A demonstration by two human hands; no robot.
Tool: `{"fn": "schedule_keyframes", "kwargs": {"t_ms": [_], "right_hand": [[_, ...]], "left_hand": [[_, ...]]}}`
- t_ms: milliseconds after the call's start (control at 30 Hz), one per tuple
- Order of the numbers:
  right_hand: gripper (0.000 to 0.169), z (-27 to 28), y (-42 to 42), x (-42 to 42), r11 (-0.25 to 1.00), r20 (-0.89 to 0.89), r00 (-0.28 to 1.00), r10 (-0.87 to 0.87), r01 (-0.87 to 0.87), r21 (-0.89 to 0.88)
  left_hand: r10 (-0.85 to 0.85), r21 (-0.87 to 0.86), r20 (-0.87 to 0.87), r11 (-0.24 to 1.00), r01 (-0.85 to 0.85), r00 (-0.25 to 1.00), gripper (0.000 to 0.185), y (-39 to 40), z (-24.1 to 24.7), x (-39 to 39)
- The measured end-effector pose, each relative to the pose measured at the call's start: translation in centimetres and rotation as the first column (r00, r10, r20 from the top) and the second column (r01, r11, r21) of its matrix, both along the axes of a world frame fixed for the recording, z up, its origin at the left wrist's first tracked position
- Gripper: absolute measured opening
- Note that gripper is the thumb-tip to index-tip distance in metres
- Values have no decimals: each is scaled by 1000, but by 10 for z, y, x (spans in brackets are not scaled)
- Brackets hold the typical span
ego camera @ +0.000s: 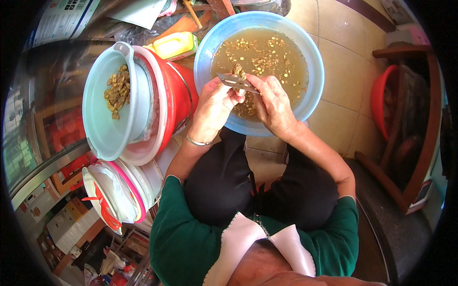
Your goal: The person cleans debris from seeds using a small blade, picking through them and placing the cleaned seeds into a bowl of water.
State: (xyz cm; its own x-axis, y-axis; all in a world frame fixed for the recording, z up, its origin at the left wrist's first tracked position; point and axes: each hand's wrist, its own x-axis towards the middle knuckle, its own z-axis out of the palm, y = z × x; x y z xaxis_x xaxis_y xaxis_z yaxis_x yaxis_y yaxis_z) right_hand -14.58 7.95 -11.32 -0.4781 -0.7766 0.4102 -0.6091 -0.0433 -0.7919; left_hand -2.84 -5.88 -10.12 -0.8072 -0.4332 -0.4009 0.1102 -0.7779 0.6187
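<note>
My left hand (213, 107), with a metal bangle on its wrist, grips a knobbly brown root piece (238, 70) in its fingertips. In my right hand (274, 102) is a flat metal blade tool (236, 82) that looks like a peeler. Its blade lies across the root, hiding part of it. Both hands are over the near part of a large blue plastic basin (316, 71). Murky brown water (264, 53) fills much of the basin, with yellow and brown peelings (263, 64) floating in it.
At left, a light blue basin (103, 137) holding brownish-yellow root pieces (118, 89) rests on a red bucket (175, 96). A yellow bottle (171, 44) lies behind. Stacked tubs (143, 186) stand nearer me. Right are a wooden frame (422, 157) and red basin (379, 100).
</note>
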Motion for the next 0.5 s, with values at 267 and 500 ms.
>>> {"fn": "schedule_keyframes", "kwargs": {"t_ms": [267, 500], "right_hand": [[54, -3, 2, -1, 1000, 10, 1000, 25, -25, -2], [55, -1, 4, 2, 999, 9, 1000, 13, -13, 35]], "left_hand": [[-15, 55, -102, 998, 21, 995, 19, -7, 4, 11], [-4, -181, -63, 983, -8, 998, 23, -1, 5, 11]]}}
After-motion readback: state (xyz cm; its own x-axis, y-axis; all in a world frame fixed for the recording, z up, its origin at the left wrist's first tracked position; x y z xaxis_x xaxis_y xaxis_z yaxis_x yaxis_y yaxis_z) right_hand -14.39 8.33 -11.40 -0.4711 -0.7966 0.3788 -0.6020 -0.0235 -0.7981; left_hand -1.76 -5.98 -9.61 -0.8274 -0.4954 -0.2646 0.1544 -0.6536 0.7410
